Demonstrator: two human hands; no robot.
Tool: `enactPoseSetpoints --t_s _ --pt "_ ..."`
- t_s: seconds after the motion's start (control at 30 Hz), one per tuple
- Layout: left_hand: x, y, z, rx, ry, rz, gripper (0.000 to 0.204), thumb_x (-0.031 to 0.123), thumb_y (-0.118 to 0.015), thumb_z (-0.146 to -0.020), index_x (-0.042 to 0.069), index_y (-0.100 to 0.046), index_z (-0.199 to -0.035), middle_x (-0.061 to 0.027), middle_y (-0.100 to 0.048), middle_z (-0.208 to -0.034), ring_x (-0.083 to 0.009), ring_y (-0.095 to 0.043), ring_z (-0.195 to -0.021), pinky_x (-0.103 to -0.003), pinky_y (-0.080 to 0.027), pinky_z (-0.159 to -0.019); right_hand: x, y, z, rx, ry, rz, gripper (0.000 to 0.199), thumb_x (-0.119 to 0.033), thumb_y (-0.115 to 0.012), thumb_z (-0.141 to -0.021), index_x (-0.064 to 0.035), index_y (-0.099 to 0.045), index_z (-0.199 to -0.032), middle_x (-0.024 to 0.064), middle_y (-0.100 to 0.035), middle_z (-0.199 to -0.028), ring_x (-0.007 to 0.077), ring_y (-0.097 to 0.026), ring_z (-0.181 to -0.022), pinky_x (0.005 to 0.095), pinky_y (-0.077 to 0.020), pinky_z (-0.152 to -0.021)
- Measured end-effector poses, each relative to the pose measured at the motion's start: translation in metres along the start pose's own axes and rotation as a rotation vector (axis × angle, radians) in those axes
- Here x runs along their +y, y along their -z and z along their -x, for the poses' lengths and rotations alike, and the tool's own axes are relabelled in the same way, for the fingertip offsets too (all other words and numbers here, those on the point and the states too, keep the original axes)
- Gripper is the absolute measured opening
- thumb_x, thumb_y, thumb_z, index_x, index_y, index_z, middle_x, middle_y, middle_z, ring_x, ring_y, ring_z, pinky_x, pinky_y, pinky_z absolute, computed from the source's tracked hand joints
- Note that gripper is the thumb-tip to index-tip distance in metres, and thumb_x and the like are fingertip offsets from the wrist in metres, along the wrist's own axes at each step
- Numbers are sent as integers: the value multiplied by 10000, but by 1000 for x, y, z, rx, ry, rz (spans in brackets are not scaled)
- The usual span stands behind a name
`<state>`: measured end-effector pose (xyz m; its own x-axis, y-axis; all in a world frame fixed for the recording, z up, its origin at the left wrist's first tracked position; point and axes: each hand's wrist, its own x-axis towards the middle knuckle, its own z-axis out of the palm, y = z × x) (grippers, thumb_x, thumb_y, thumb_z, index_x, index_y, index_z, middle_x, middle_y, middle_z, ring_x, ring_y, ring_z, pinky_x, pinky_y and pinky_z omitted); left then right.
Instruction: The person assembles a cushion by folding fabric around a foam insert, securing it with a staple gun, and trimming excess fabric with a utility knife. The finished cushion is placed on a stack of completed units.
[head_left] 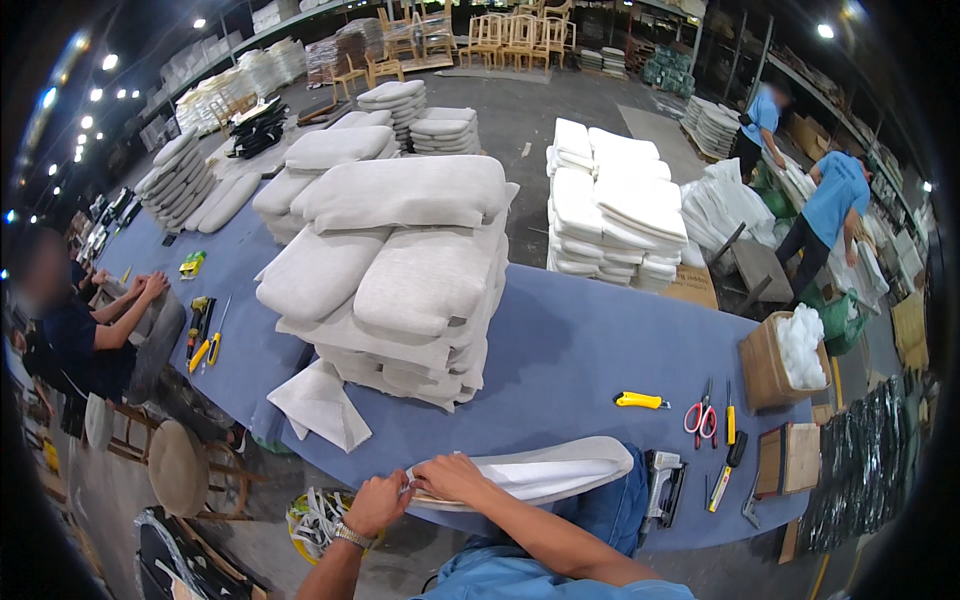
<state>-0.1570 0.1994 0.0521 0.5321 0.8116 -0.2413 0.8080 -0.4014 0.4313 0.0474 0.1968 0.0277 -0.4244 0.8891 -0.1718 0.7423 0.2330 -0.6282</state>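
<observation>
Large warehouse hall with a grey concrete floor [560, 110], dark ceiling dotted with bright round lamps [108, 62] along the upper left and one more at upper right. Long blue-covered worktable [560, 350] across the middle of the frame, heaped at centre with grey cushions [400, 260] and, behind it, a white cushion stack [610, 205]; wooden chair frames [510, 35] lined at top centre, shelving racks [800, 75] at upper right. Round stool [178, 465] at lower left, cardboard box of white stuffing [775, 365] at right edge of table.
</observation>
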Motion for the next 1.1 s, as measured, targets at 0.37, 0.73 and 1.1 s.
enactPoseSetpoints --t_s 0.37,0.73,1.1 --pt "0 12 -56 -79 -229 -179 228 310 -626 -958 96 -654 -1031 -195 -710 -818 -442 -686 -751 -570 -541 -688 41 22 -10 -12 -5 -31 320 -446 -622 -978 -167 -747 -1072 149 -744 -924 428 -688 -908 522 -545 -805" --pt "-48 24 -100 -303 -221 -324 434 300 -724 -903 20 -688 -1234 -279 -696 -1170 -468 -643 -1113 -531 -505 -988 147 125 179 981 -552 170 343 -379 -679 -915 -126 -722 -1143 122 -678 -1238 344 -628 -1132 477 -488 -965" --pt "-97 -4 -80 -220 -271 -655 412 439 -507 -1030 92 -697 -1146 -231 -729 -909 -455 -704 -827 -555 -553 -721 240 2 159 1524 -348 -1096 623 -531 -470 -1064 1 -765 -929 67 -733 -883 149 -666 -845 312 -523 -821"
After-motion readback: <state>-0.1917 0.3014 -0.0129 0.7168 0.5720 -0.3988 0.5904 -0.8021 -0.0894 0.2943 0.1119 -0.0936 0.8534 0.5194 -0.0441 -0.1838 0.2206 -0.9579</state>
